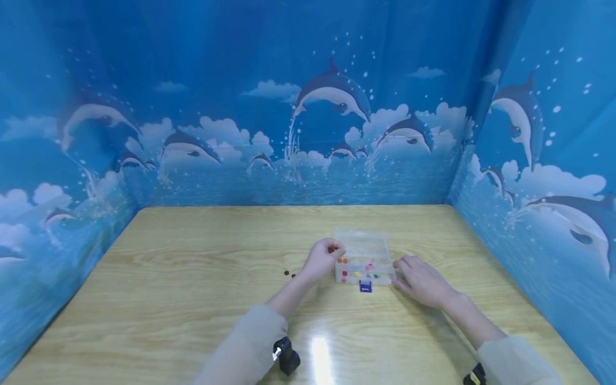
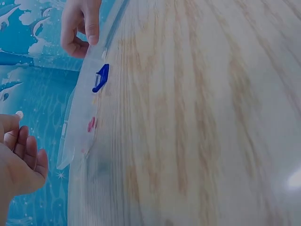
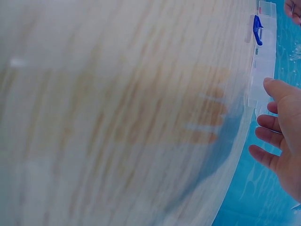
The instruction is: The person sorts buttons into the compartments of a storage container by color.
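A clear plastic organizer box (image 1: 364, 263) sits on the wooden table (image 1: 192, 256), right of the middle, its lid swung open toward the back wall. Small coloured beads (image 1: 356, 274) in red, orange, yellow, pink and green lie in its compartments, and a blue latch (image 1: 365, 286) hangs at its front edge.

The left hand (image 1: 321, 260) hovers at the box's left end with its fingers curled in, thumb and fingertips close together. The left wrist view shows a small pale bead (image 2: 19, 114) at the fingertips, apparently pinched there, though the view is too partial to be sure.

The right hand (image 1: 421, 279) rests on the table at the box's right end, its fingers loosely extended; the right wrist view shows the thumb touching the box wall.

A few small dark beads (image 1: 290, 274) lie on the table just left of the left wrist. Blue dolphin-print backdrop panels (image 1: 308, 117) stand around the table on three sides.
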`<state>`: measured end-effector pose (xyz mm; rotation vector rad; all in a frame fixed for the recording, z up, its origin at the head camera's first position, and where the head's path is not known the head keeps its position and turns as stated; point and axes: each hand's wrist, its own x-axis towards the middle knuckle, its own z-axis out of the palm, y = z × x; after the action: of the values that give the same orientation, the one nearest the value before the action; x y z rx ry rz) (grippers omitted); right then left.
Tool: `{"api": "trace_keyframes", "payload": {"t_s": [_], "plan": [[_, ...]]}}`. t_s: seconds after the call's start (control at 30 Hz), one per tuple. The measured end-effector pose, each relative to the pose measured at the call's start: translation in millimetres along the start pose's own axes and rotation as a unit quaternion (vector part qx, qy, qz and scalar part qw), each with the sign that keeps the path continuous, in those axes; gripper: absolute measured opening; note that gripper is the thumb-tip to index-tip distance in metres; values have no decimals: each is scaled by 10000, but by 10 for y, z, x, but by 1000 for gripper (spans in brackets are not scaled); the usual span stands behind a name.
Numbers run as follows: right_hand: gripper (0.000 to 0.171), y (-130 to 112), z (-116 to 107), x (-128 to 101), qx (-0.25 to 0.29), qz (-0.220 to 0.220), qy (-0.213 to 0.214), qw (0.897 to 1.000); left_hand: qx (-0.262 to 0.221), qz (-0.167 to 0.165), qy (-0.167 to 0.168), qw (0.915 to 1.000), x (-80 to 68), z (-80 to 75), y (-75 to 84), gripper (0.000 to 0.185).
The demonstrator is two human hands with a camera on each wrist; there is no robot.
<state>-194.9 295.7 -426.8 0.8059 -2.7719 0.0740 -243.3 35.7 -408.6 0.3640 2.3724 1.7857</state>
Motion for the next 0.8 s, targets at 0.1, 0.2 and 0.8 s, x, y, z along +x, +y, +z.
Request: {"api": "trace_keyframes", "payload": {"t_s": [0.1,0.2,0.8], "plan": [[37,-11,-2,4,3,-30,26,10000,6,19,-31,10000,11,73,1,7],[37,-18,-4,6,-19,-67,82,9999,50,66,-78,9999,16,160,6,7],[36,-31,5,17,-35,-139,199,9997,604,464,-91,9971,29,602,51,6]]}}
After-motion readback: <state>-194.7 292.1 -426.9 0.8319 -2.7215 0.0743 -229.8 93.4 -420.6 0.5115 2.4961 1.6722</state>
